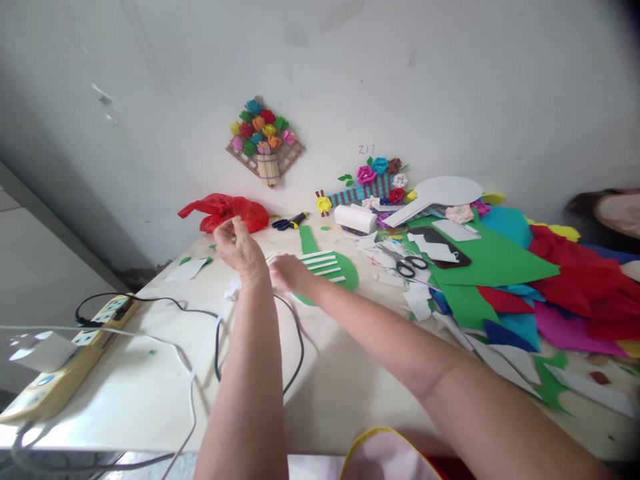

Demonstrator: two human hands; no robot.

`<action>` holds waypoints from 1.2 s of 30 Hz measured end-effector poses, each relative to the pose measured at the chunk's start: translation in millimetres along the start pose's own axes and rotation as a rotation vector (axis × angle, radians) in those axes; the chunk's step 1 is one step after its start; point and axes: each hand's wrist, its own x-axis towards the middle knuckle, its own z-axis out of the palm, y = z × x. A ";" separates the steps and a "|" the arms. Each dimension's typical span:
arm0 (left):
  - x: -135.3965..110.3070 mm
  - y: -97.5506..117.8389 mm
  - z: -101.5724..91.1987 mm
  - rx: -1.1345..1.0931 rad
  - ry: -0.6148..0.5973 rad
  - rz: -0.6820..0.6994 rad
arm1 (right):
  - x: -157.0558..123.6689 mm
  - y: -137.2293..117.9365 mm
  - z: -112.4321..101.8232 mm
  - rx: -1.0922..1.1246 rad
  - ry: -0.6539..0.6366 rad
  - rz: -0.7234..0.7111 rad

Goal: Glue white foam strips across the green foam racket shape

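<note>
My left hand (241, 252) is raised over the table with its fingers curled in; I cannot make out anything in them. Beside it, my right hand (289, 272) has its fingers closed at the left edge of a round green paper shape (350, 270) with a handle-like strip. What those fingers hold, if anything, is hidden. Several thin white strips (323, 261) lie in rows across the green shape. Just under my left wrist is a small white object (233, 289), partly covered, close to a black cord (301, 337).
A power strip (75, 360) with cables stands on the left. Behind the hands lie a red plastic bag (220, 208) and pliers (291, 221). On the right are scissors (411, 267), a phone (443, 247), paper scraps and coloured sheets (500, 263). A flower decoration (265, 140) hangs on the wall.
</note>
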 end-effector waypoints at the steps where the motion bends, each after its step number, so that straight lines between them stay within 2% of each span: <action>1: -3.2 -6.7 2.4 0.065 -0.044 -0.011 | -4.3 15.7 -7.2 -0.047 0.032 0.048; 5: -18.0 -27.2 9.3 0.402 -0.430 -0.102 | -24.9 83.8 -25.2 -0.038 0.094 0.375; 7: -24.5 -32.9 12.9 0.557 -0.567 -0.117 | -33.4 112.3 -25.6 -0.034 0.095 0.471; 10: -31.7 -38.5 19.5 0.725 -0.702 -0.100 | -38.2 141.2 -17.6 -0.031 0.114 0.496; 13: -36.4 -44.0 25.2 0.797 -0.795 -0.068 | -34.2 155.8 -7.4 -0.033 0.104 0.485; 16: -40.1 -49.2 27.7 0.795 -0.825 -0.061 | -28.0 161.2 -2.0 -0.070 0.078 0.455; 22: -44.6 -57.1 26.7 0.779 -0.774 -0.054 | -21.0 162.6 -0.3 -0.072 0.020 0.452; 28: -44.2 -58.2 25.3 0.718 -0.737 -0.024 | -15.9 169.6 4.4 -0.063 0.037 0.378; 36: -45.7 -54.5 25.3 0.682 -0.701 -0.001 | -16.4 168.8 3.6 -0.048 0.057 0.387</action>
